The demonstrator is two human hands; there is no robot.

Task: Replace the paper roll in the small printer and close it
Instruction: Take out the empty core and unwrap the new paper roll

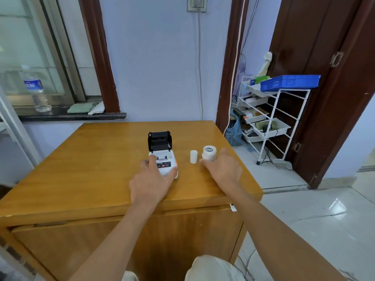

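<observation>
A small white printer (164, 162) sits mid-table with its black lid (159, 140) raised upright. Its paper bay looks empty from here. My left hand (152, 179) grips the printer's front, thumb on one side and fingers on the other. To the right stand two upright white rolls: a thin one (193, 156) and a fatter paper roll (209, 153). My right hand (223, 169) reaches around the fatter roll, fingers spread on both sides of it and touching or nearly touching.
The wooden table (101, 169) has its right edge close to the rolls. A white wire rack (272, 118) with a blue tray (290, 82) stands by the dark door at right. A water bottle (36, 90) stands on the window sill at left.
</observation>
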